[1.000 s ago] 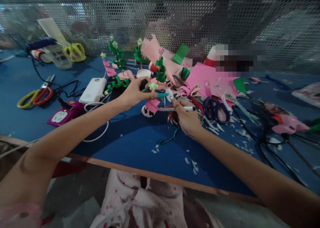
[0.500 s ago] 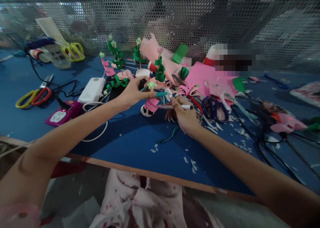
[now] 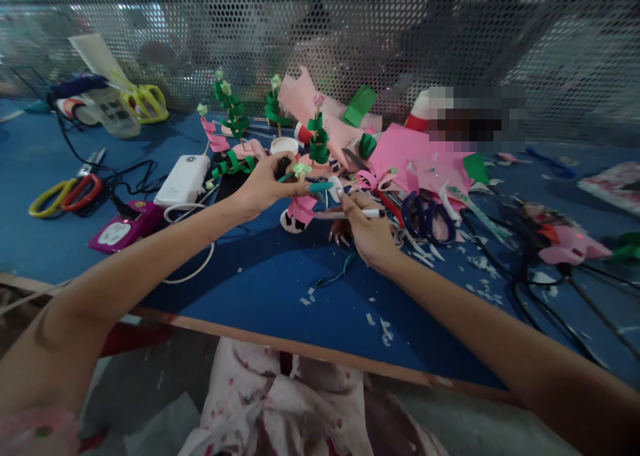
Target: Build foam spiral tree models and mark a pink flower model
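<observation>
My left hand (image 3: 265,183) is closed in a pinch on a slim teal pen-like stick (image 3: 321,187), whose exact kind I cannot make out. Its end meets a small white round piece (image 3: 335,188) at my right fingertips. In my right hand (image 3: 371,233) lies a white pen (image 3: 373,213) with a dark end, pointing left across the fingers. Just below the teal stick stands a small paper decoration with a pink strip (image 3: 302,209), a pale green star (image 3: 301,171) on top and a black-and-white base (image 3: 293,223).
Green paper spirals (image 3: 320,139) on sticks stand behind my hands. Pink paper sheets (image 3: 395,153) and dark blue scissors (image 3: 429,217) lie to the right. Leftward are a white power bank (image 3: 183,179), a purple socket block (image 3: 125,226) and red-yellow scissors (image 3: 83,193). Paper scraps (image 3: 385,333) dot the table.
The whole view has shifted very slightly. Both hands keep nearly the same pose, with the teal stick and white round piece still meeting.
</observation>
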Tool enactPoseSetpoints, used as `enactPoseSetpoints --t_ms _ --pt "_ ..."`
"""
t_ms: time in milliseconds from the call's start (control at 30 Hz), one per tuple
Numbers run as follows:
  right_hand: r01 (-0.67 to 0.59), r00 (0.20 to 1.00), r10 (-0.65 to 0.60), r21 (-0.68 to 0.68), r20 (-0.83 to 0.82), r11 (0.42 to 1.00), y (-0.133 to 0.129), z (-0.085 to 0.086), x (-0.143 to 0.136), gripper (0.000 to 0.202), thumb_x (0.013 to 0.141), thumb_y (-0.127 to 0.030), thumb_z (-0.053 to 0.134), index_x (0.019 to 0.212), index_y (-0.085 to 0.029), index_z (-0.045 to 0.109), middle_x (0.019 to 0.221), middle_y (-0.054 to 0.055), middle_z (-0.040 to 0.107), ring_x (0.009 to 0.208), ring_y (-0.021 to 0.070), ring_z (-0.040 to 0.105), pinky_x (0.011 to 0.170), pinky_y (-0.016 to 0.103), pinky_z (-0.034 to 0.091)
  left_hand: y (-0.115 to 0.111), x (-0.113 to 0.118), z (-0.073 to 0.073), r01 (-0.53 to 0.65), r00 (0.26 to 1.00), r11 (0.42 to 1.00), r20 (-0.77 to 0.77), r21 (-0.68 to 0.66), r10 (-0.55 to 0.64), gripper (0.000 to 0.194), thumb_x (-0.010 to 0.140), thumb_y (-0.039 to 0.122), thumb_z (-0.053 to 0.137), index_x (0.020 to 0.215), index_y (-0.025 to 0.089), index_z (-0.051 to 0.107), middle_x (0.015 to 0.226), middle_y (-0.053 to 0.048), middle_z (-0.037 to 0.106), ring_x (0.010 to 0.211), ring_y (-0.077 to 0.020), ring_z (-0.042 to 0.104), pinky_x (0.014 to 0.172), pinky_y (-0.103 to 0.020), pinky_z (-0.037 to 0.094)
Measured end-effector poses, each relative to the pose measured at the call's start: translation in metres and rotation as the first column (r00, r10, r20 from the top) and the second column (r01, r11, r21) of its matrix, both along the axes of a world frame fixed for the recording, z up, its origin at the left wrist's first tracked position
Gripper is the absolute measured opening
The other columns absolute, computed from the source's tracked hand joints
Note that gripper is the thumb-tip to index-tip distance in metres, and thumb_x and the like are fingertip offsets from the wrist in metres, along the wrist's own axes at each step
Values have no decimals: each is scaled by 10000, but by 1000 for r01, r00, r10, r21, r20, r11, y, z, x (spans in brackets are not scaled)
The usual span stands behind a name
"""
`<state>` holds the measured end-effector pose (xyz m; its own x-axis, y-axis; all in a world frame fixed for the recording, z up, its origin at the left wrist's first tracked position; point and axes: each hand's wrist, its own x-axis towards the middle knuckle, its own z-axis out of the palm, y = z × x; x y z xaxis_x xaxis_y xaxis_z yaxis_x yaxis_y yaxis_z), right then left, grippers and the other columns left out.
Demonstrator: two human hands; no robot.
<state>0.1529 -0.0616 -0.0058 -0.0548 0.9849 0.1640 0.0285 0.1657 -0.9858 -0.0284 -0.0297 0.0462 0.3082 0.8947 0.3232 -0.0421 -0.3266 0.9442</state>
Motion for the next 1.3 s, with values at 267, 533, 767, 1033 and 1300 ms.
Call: enactPoseSetpoints --t_ms 267,533,767,1033,1300 --pt "-28 1000 28 -13 -7 1000 0 0 0 374 756 -497 583 562 -212 440 381 -54 499 303 87 426 317 211 301 1 -1 -2 3 1000 1000 15 2 -3 473 515 279 810 606 171 358 564 64 422 537 -38 422 516 -193 431" --pt "-36 999 37 -42 26 998 -2 1 0 380 754 -509 580 556 -215 446 377 -52 496 292 85 410 300 217 284 -1 0 -1 -23 1000 1000 10 -9 23 481 500 257 813 596 170 350 561 66 422 544 -40 430 515 -190 419" --pt "-61 998 60 -50 -17 997 -2 0 -1 360 746 -502 589 567 -220 453 384 -50 508 298 105 446 315 236 345 0 0 -2 -22 1000 1000 9 -7 22 451 500 267 814 601 165 387 576 58 451 546 -43 438 527 -199 425" --pt "-39 999 37 -74 -18 996 -3 3 -1 374 752 -508 579 559 -216 447 351 -62 479 259 93 406 271 219 297 -1 0 -1 -28 1000 1000 -3 -4 28 456 507 269 813 590 166 376 566 58 460 545 -47 439 515 -200 417" --pt "-1 996 -5 -64 -87 998 -2 1 -2 361 724 -498 618 574 -212 456 386 -53 521 285 98 443 285 212 329 1 -1 -4 -3 1000 1000 5 14 2 433 512 292 813 601 156 411 576 51 474 561 -52 445 535 -209 414"
